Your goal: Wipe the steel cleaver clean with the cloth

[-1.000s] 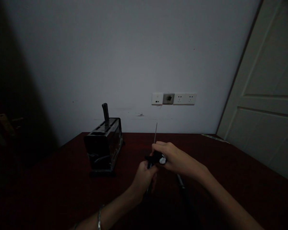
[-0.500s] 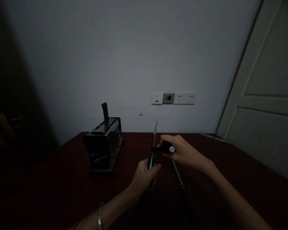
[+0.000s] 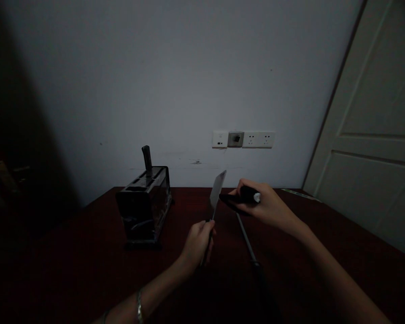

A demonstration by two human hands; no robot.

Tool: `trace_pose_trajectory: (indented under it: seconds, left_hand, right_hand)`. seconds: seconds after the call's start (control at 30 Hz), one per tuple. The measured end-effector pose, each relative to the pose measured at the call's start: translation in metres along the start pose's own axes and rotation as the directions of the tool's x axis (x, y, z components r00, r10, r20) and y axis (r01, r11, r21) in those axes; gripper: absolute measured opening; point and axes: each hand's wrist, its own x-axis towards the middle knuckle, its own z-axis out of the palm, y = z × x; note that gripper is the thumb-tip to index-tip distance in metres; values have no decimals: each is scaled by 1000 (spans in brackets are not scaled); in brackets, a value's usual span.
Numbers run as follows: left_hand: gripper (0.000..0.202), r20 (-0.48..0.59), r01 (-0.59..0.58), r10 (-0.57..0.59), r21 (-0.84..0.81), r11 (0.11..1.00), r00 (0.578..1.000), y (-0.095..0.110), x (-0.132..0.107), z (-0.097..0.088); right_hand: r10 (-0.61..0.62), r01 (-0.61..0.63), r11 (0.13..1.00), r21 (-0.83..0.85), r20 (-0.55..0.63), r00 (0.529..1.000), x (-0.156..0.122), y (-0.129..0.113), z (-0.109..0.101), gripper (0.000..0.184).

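My left hand [image 3: 197, 243] is closed around the dark handle of a knife [image 3: 216, 192], whose pale blade points up and away over the table. My right hand [image 3: 268, 207] is closed on a small black sharpener [image 3: 241, 198] with a white end, held just right of the blade and touching or nearly touching it. A long sharpening steel [image 3: 245, 240] lies on the dark red table [image 3: 87, 261] below my right hand. A bracelet circles my left wrist.
A dark knife block [image 3: 145, 207] with one handle sticking up stands at the back left of the table. Wall sockets [image 3: 245, 139] sit on the pale wall behind. A white door [image 3: 378, 135] fills the right side. The left side is in deep shadow.
My right hand has slid the sharpener up and to the right, away from the knife handle. The blade has turned so its flat face shows more.
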Motion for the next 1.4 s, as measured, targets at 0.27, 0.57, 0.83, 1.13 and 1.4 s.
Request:
trace_pose_trajectory:
  seconds: [0.27, 0.57, 0.83, 1.13, 1.4]
  left_hand:
    - [34, 118, -131, 135, -43, 990, 984, 2, 0, -2]
    - [34, 87, -124, 117, 82, 989, 989, -4, -4, 5]
    - [33, 16, -135, 135, 205, 969, 991, -9, -4, 5]
    - [26, -93, -227, 258, 261, 938, 962, -5, -3, 2]
    - [24, -96, -346, 377, 242, 907, 921, -3, -4, 2]
  right_hand:
    - [5, -6, 1000, -10, -14, 1000, 1, 0, 3, 10]
    - [10, -10, 998, 62, -10, 1000, -1, -1, 4, 11]
    - [-34, 34, 999, -26, 10, 999, 1, -5, 7, 9]
    - [-75, 108, 980, -169, 190, 979, 0, -11, 21, 16]
    - [-94, 148, 966, -212, 245, 965, 0, -7, 39, 15]
